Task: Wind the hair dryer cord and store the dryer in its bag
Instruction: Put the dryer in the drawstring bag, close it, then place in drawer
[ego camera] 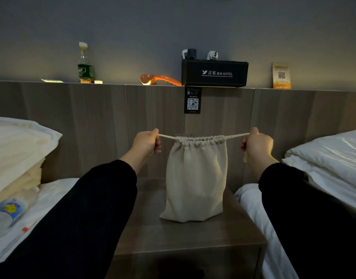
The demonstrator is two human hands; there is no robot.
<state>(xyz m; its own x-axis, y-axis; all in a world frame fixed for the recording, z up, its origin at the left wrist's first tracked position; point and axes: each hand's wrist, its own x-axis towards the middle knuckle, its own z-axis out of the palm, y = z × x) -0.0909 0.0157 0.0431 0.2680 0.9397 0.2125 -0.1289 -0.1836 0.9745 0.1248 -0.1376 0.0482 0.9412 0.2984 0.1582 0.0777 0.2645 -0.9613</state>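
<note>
A beige cloth drawstring bag [195, 178] stands upright on the wooden nightstand [185, 236], its bulging body hiding whatever is inside. Its mouth is gathered tight. My left hand [146, 142] grips the left end of the drawstring [166, 136], held taut out to the left. My right hand [257, 143] grips the right end of the drawstring, held taut out to the right. No hair dryer or cord can be seen.
White bedding [18, 146] lies to the left and a white bed [324, 158] to the right of the nightstand. On the headboard ledge stand a bottle [85, 64], an orange tool [161, 79], a black hotel box [214, 73] and a card [281, 75]. A plastic bottle [7, 211] lies on the left bed.
</note>
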